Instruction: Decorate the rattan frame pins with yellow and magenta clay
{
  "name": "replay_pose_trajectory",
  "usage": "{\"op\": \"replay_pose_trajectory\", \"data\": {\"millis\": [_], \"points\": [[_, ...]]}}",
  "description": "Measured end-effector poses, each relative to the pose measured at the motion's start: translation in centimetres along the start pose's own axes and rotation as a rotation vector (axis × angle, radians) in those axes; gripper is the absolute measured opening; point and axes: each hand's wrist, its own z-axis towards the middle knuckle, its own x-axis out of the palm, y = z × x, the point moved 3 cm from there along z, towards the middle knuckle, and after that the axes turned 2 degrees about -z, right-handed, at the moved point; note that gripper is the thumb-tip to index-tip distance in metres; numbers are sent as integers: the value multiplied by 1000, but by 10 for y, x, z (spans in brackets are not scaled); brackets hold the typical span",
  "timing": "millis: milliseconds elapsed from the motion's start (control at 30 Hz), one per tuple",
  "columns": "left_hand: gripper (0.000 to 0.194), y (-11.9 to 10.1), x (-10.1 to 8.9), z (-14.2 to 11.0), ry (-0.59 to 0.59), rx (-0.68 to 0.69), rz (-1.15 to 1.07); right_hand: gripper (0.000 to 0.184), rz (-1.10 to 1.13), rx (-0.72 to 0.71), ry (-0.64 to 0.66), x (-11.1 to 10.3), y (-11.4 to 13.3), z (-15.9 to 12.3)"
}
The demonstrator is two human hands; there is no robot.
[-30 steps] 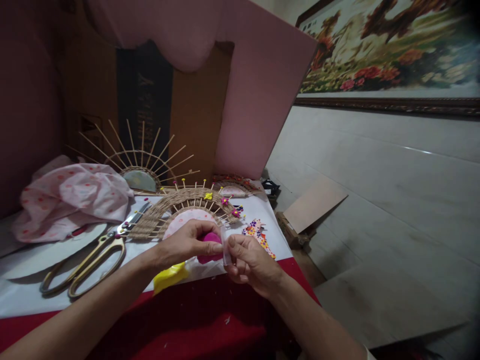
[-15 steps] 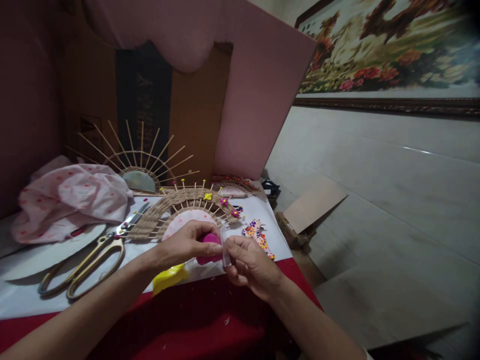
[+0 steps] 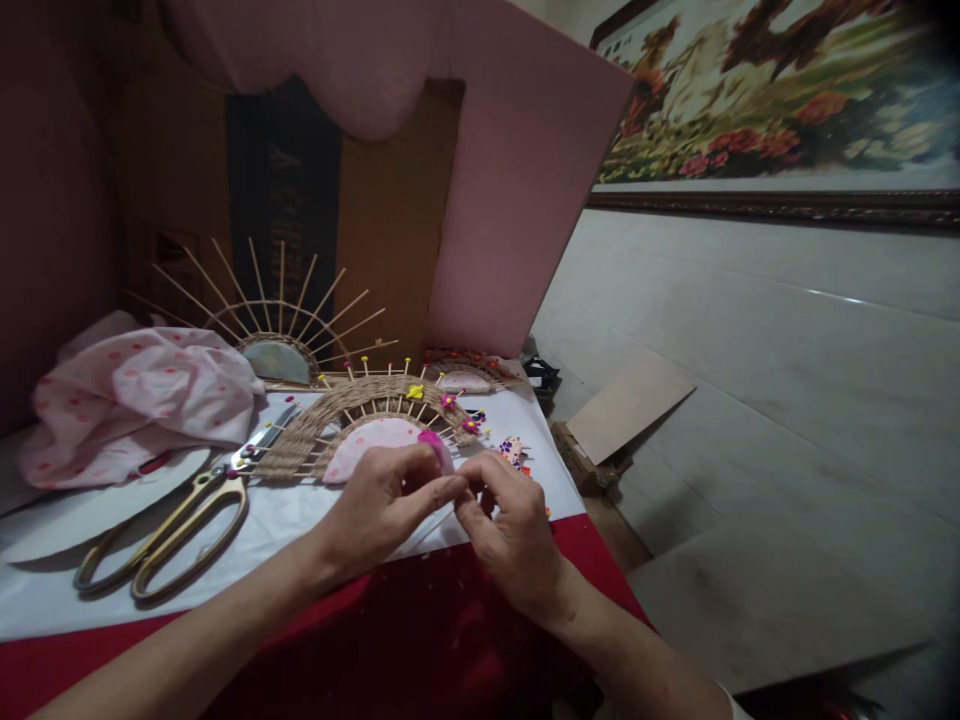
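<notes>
My left hand [image 3: 386, 505] is closed in a pinch round a magenta lump [image 3: 433, 442], most of it hidden by the fingers. My right hand [image 3: 510, 525] meets it fingertip to fingertip, pinched shut; what it grips is too small to make out. Both hands hover over the white paper [image 3: 285, 525] at the table's near edge. Just behind them lies a half-round woven rattan piece [image 3: 360, 410] with wooden spokes tipped by small coloured flowers and a pink fabric centre [image 3: 371, 445].
Large gold-handled scissors [image 3: 172, 530] lie to the left on the paper. A crumpled pink dotted cloth [image 3: 135, 390] and a bare-spoked half-round frame [image 3: 277, 330] sit behind. Colourful patterned scraps [image 3: 514, 450] lie right of my hands. A red cloth [image 3: 420, 640] covers the table's front; the floor drops off to the right.
Both hands moved up and slightly forward, closer to the woven piece. The yellow lump and the clear strip seen earlier are out of sight. The magenta lump is now mostly covered.
</notes>
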Motion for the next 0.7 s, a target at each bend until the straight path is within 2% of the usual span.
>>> {"op": "replay_pose_trajectory", "data": {"millis": [100,267,400,500,567,700], "points": [[35,2,6,-2,59,-78,-97,15,-40,-64,-3,4,3,0],[28,7,8,-2,107,-31,-66,14,-130,-20,7,9,-2,-3],[25,11,10,-3,18,-15,86,13,-340,-19,-139,12,-9,-4],[24,12,11,-4,-35,-46,100,12,-377,-5,-210,11,-13,-3],[25,12,10,-4,-43,-85,73,14,-350,-55,-187,10,-12,-3],[27,14,9,-2,-15,-126,47,23,-298,-206,-37,12,-9,-5]]}}
